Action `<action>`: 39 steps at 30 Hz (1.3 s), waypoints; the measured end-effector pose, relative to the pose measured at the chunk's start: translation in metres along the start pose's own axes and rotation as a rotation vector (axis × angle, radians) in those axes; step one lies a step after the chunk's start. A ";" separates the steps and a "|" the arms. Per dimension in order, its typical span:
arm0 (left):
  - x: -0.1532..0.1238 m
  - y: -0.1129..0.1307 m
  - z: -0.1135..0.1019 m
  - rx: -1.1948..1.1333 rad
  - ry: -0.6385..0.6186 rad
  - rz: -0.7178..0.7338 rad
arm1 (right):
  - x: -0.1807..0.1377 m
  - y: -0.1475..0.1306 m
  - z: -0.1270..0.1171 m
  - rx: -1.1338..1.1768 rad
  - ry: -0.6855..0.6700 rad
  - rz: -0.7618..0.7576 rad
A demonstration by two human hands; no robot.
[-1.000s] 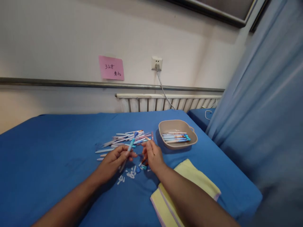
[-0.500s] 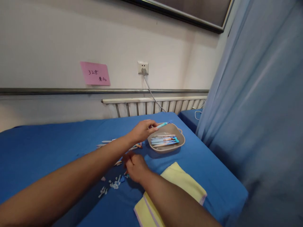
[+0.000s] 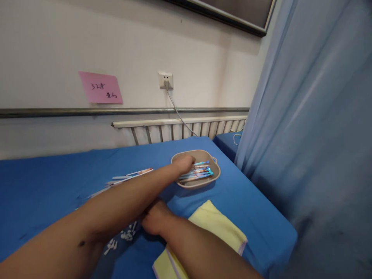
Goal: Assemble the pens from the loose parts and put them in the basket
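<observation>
My left hand (image 3: 186,163) reaches into a beige basin (image 3: 216,176), fingers closed around the near end of a light-blue pen (image 3: 202,162). The pen lies low, just over or against several other pens (image 3: 200,176) lined up in the basin with their blue ends to the right. My right hand (image 3: 157,217) is low over the bed, below my left forearm, which hides its fingers. Small white plastic pieces (image 3: 128,233) lie on the blue cloth to its left. More slim white pens (image 3: 130,175) are spread beyond my left forearm, partly covered by it.
A folded yellow towel (image 3: 216,223) lies under my right forearm on the blue-covered bed (image 3: 261,228). Behind the bed are a white rail (image 3: 174,122) and a plugged socket (image 3: 166,80). A blue curtain (image 3: 305,116) hangs at the right.
My left hand has lowered the light-blue pen from above the basin's rim into it. My right hand has shifted left and slightly down, behind my left forearm. The view has turned slightly right.
</observation>
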State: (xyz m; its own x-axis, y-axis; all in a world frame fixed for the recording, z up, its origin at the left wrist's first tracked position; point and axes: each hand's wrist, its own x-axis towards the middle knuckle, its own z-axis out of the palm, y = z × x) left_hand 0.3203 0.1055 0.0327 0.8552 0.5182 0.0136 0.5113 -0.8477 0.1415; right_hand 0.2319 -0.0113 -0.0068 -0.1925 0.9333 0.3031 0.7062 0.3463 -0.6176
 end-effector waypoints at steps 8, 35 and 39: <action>0.006 -0.001 0.014 0.013 -0.037 -0.057 | 0.001 0.003 0.004 -0.063 0.003 -0.065; -0.294 -0.128 0.001 -0.562 0.647 -0.661 | -0.006 0.018 0.017 0.754 0.247 0.295; -0.337 -0.144 0.020 -0.675 0.717 -0.791 | -0.013 0.018 0.019 0.732 0.236 0.331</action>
State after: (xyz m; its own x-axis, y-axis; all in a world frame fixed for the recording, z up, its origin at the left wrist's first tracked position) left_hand -0.0398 0.0501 -0.0122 -0.0102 0.9804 0.1966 0.5352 -0.1607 0.8293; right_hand 0.2346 -0.0157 -0.0357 0.1519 0.9815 0.1168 0.0650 0.1079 -0.9920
